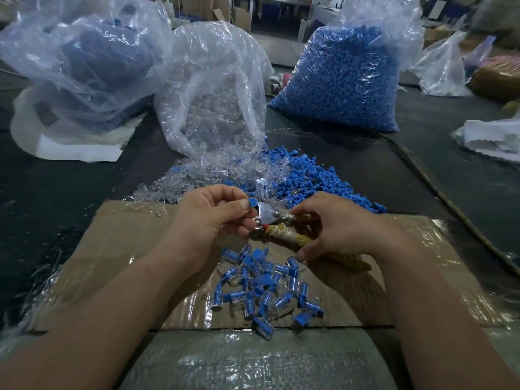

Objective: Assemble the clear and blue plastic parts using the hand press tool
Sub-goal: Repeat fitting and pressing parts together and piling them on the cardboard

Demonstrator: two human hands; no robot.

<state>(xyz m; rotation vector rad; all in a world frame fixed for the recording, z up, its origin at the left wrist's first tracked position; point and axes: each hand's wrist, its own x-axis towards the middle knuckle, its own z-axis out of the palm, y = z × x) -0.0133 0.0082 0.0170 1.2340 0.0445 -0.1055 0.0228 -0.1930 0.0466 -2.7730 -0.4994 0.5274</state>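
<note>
My left hand (209,218) pinches a small blue plastic part (251,203) at the metal jaws of the hand press tool (268,216). My right hand (334,225) grips the tool's cloth-wrapped handles (284,237). Below both hands a pile of assembled clear-and-blue pieces (266,285) lies on the taped cardboard sheet (121,249). Behind the hands are loose clear parts (197,175) and loose blue parts (315,175) in heaps on the dark table.
A bag of clear parts (213,88) lies open at centre back. A full bag of blue parts (346,77) stands to its right, another plastic bag (81,57) at back left. A white bundle (489,136) sits at the far right.
</note>
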